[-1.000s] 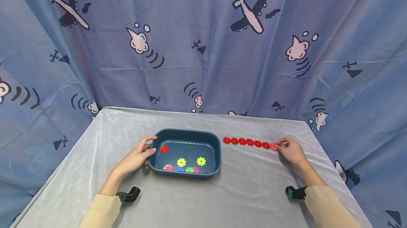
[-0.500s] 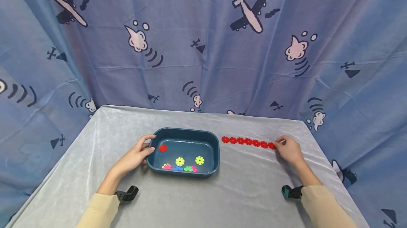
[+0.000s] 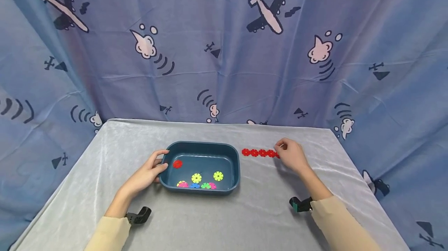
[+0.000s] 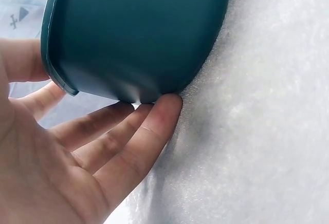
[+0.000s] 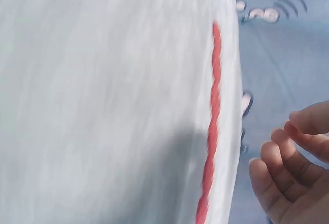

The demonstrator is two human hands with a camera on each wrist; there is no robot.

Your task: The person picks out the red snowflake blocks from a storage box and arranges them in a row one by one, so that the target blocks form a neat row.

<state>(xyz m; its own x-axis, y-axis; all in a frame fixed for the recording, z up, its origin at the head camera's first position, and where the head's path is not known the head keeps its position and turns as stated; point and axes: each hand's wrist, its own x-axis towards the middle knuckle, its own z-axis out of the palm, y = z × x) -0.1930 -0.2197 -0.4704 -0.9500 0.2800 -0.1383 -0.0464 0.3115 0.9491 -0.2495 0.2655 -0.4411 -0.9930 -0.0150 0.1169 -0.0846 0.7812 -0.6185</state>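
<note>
My left hand (image 3: 145, 173) holds the left end of a dark teal plastic tub (image 3: 196, 191). Thumb and fingers hook at its rim; in the left wrist view several fingertips press its outer wall (image 4: 139, 44). Inside lie a red snowflake disc (image 3: 177, 164), two yellow discs (image 3: 218, 176), and a blue (image 3: 195, 185), a green (image 3: 205, 185) and pink ones along the near side. A straight row of red snowflake discs (image 3: 262, 153) lies right of the tub. Above its right part hovers my right hand (image 3: 294, 157), fingers loosely bent, nothing between thumb and forefinger in the right wrist view.
A light grey cloth (image 3: 252, 216) covers the table. Blue curtain (image 3: 182, 41) with airplane prints hangs behind and along both sides. Black wrist mounts (image 3: 140, 216) sit at both wrists and stick out over the cloth.
My right hand has let go of the disc at the row's right end and moved left over the row toward the tub. My left hand has stayed at the tub.
</note>
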